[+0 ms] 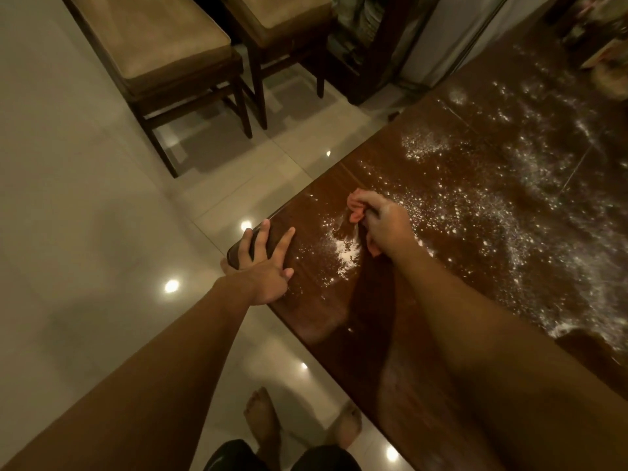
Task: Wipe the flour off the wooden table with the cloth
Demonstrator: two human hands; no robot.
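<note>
- The wooden table (390, 321) is dark brown and shiny. Its near corner is the rounded one by the pale tiled floor (85, 215).
- The left hand (263, 266) lies flat on that corner of the table. Its fingers are spread out wide and it holds nothing. The thumb hangs over the table edge.
- The right hand (385, 224) is on the table, a little further in from the corner than the left hand. It is closed tight around the cloth (356, 207).
- The cloth is pink-orange and all bunched up. Bits of it poke out past the fingers, and one bit sticks out under the wrist. It touches the table top.
- The flour (475, 212) is white and scattered over much of the table, past the right hand and far from the corner.
- A thick little heap of flour (346, 254) sits between the two hands, just beside the cloth.
- The strip of table under the right arm, along the near edge, looks mostly free of flour.
- Two chairs (190, 59) with tan seats stand on the floor, well away from the table corner.
- The person's bare feet (261, 419) stand on the floor, just beside the table's near edge.
</note>
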